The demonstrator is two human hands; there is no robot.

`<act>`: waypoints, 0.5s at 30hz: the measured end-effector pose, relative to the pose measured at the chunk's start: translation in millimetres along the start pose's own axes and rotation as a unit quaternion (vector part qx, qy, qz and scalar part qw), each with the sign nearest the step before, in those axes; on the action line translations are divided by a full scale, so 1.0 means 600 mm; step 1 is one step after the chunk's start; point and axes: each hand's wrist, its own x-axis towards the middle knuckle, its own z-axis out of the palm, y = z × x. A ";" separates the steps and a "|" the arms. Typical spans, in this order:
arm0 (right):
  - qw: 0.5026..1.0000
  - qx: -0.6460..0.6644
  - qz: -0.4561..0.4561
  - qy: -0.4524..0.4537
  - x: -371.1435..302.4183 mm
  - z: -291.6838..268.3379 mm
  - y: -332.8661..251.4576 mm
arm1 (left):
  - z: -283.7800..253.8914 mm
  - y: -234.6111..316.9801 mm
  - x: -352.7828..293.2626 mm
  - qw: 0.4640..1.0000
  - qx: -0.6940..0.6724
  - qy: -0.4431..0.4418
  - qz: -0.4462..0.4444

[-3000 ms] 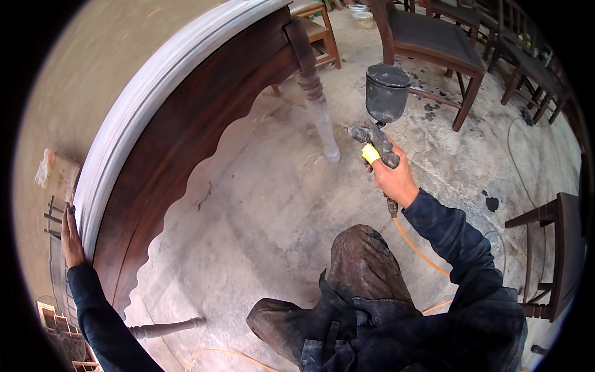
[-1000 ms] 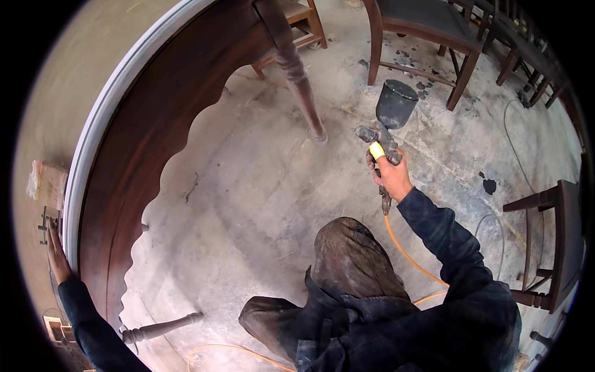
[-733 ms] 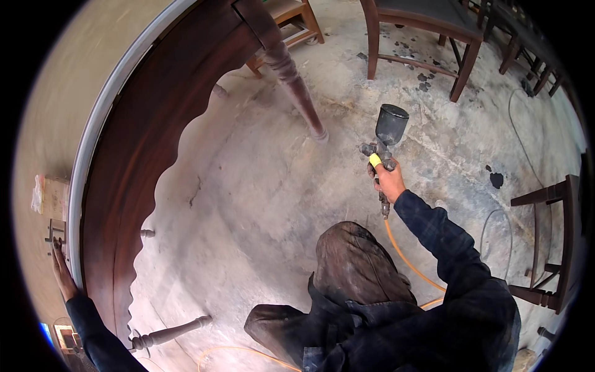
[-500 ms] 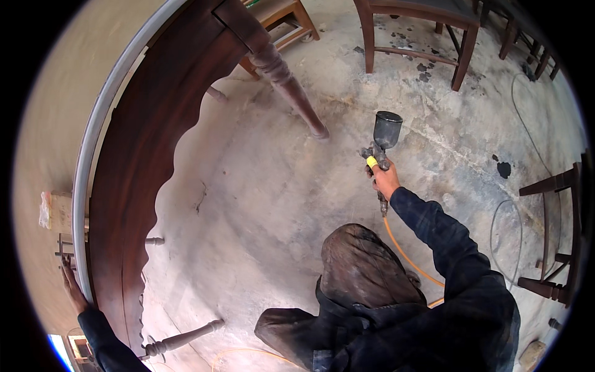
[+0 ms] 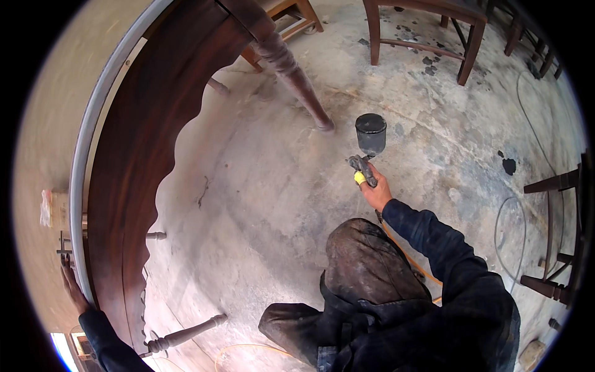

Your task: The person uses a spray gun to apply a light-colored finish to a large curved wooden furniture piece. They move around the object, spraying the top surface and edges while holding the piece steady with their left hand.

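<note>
My right hand (image 5: 378, 191) is closed round a dark spray gun (image 5: 362, 168) with a black cup (image 5: 371, 135) on top. A yellow band (image 5: 359, 178) wraps one finger. From the grip an orange hose (image 5: 412, 257) runs down beside my knee. To the left stands a large dark-brown wooden piece of furniture with a scalloped apron (image 5: 127, 204), a pale grey rim (image 5: 79, 186) and turned legs (image 5: 294, 80). At the lower left, my left hand (image 5: 73, 288) rests against the rim with fingers stretched out. The gun is apart from the apron.
Dark wooden chairs stand at the far right (image 5: 427, 46) and along the right edge (image 5: 551, 186). A lighter wooden stool (image 5: 291, 22) is behind the near leg. A thin grey cable (image 5: 496, 229) loops over the stained concrete floor (image 5: 266, 204). My bent knee (image 5: 372, 260) is below the gun.
My right hand has moved slightly left and toward me, with the spray gun turned so its cup shows lower and nearer the leg. My left hand stays at the rim.
</note>
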 end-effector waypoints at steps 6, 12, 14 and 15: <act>0.990 -0.102 -0.090 -0.034 -0.002 0.036 -0.047 | 0.017 0.012 0.003 0.995 0.089 -0.010 0.047; 0.984 -0.125 -0.121 -0.030 -0.008 0.067 -0.100 | 0.029 0.003 -0.022 0.949 0.280 -0.017 0.141; 0.978 -0.135 -0.156 -0.010 -0.012 0.057 -0.131 | 0.088 0.037 -0.036 0.998 0.052 -0.001 0.044; 0.979 -0.136 -0.153 -0.010 -0.023 0.058 -0.154 | 0.122 0.074 -0.051 0.998 -0.061 0.005 -0.007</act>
